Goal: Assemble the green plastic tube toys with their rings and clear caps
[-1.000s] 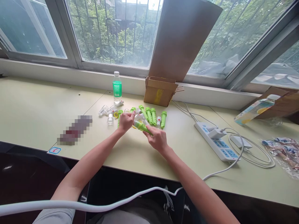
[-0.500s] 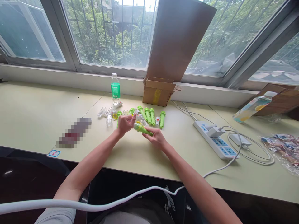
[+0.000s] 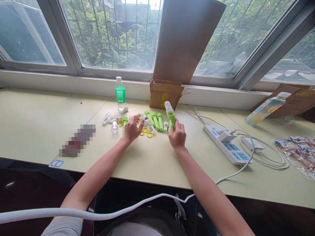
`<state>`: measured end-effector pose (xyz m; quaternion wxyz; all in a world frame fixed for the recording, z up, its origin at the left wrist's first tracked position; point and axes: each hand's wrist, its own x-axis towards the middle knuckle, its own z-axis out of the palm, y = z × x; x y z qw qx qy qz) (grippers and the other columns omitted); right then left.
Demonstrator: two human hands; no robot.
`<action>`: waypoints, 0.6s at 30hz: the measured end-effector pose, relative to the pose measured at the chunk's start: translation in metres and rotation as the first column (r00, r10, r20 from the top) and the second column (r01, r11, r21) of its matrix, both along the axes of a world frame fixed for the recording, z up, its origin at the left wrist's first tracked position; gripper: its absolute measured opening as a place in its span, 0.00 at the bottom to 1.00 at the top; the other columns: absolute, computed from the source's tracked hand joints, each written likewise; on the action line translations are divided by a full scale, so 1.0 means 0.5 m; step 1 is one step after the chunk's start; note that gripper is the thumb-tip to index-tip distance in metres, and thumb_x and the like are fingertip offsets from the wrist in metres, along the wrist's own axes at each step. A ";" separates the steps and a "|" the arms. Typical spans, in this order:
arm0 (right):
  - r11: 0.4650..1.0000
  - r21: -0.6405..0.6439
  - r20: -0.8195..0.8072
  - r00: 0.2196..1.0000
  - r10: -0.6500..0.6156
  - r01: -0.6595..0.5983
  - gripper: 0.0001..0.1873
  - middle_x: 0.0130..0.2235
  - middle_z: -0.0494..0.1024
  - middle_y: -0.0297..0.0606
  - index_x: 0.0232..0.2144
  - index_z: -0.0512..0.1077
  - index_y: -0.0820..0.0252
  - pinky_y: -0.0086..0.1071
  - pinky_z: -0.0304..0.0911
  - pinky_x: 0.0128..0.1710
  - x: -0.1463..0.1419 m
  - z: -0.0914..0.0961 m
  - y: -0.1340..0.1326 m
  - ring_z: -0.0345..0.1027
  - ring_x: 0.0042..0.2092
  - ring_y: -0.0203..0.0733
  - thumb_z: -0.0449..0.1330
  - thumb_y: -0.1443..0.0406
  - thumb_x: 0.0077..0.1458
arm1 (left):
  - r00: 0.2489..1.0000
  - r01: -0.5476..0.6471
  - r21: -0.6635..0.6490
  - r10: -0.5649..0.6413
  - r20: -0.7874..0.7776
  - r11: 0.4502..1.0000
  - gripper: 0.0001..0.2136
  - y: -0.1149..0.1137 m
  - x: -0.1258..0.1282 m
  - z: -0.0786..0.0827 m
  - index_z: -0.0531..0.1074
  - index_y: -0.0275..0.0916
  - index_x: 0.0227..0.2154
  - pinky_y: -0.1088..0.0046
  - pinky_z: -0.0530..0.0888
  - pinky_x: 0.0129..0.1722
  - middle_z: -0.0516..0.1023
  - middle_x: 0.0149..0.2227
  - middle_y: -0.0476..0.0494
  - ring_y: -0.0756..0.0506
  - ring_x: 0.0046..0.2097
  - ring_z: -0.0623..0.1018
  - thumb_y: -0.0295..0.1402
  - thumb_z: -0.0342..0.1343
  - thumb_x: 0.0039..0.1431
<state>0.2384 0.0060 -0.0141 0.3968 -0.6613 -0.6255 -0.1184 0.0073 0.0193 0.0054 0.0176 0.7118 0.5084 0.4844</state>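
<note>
My right hand grips a green tube with a clear cap, raised above the table with the cap end up and tilted to the left. My left hand has its fingers apart and holds nothing, low over the pile of small parts. Near its fingertips lie several yellow rings. Several green tubes lie behind and between the hands, one of them partly hidden by my right hand. Left of my left hand are clear plastic caps and another green tube.
A water bottle with a green label and a cardboard box stand at the back. To the right lie a white power strip with cables, a second bottle and a plastic bag. A blurred-out object lies left.
My right hand has lifted the capped green tube up and to the right, turning its cap end upward. My left hand has come off it and opened, uncovering the yellow rings.
</note>
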 end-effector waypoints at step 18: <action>0.804 -0.212 0.064 0.829 -0.556 0.556 0.22 0.46 0.65 0.54 0.45 0.68 0.61 0.47 0.52 0.41 0.123 -0.018 0.032 0.54 0.49 0.57 0.51 0.72 0.46 | 0.974 -0.083 -0.009 0.079 -0.211 0.997 0.13 0.013 0.001 -0.017 0.65 0.39 0.46 0.70 0.69 0.31 0.71 0.41 0.39 0.41 0.44 0.73 0.38 0.48 0.60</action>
